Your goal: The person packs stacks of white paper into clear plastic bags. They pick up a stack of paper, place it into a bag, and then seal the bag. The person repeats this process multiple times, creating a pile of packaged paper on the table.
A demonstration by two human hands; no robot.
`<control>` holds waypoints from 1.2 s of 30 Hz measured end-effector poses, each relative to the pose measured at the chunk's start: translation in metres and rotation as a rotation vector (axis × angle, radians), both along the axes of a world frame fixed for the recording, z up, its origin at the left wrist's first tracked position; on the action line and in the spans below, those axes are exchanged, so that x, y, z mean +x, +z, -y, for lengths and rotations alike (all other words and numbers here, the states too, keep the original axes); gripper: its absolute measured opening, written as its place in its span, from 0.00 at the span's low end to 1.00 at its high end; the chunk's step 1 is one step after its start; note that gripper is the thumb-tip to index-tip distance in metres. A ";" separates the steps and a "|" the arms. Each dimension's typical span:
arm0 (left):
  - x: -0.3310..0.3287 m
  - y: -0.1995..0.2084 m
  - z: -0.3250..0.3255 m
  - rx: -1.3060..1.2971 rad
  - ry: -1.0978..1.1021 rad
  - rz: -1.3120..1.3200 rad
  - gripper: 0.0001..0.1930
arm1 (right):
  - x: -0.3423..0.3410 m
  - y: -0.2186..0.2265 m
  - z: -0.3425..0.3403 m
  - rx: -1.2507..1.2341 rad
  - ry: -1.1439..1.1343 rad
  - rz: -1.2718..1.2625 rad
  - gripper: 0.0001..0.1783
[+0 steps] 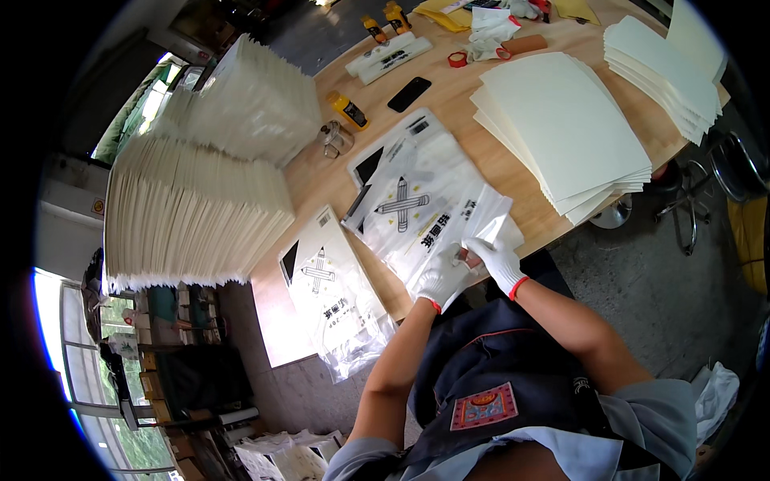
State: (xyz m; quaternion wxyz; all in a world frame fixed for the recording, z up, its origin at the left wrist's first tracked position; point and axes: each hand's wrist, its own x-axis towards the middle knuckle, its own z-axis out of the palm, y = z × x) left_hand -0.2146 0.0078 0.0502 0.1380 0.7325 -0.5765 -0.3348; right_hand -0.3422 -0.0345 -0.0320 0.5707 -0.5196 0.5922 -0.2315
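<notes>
At the table's near edge, my left hand (445, 275) and my right hand (496, 261) meet, both in white knit gloves with red cuffs. Some bare fingertips show between them. Both are closed on the lower end of a clear plastic bag (496, 210), printed with crossed pencils and dark lettering. Exactly what each finger pinches is too small to tell. To the left lies a filled bag of drawing paper (317, 276) with the same print; its loose clear end hangs over the table edge. More printed bags (401, 132) lie under the one I hold.
Tall stacks of packed paper (196, 212) stand on the left. Loose white sheets (565, 120) lie fanned out on the right, with another pile (662, 72) beyond. Farther back are a phone (409, 94), a yellow-labelled bottle (347, 111), a glass jar (335, 140) and red tape (457, 59).
</notes>
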 end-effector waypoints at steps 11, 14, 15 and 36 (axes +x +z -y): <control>0.019 -0.058 -0.009 0.051 0.207 -0.616 0.10 | -0.025 0.001 -0.009 -0.020 0.214 0.129 0.37; 0.020 -0.050 0.000 -0.137 0.051 -0.441 0.10 | -0.025 -0.027 -0.004 -0.299 0.084 -0.024 0.37; 0.037 -0.049 -0.004 -0.317 0.024 -0.283 0.10 | -0.018 0.001 -0.009 -0.211 0.112 -0.136 0.36; 0.024 -0.010 0.022 -0.147 0.152 -0.792 0.08 | -0.007 0.063 0.018 -0.262 0.003 0.402 0.11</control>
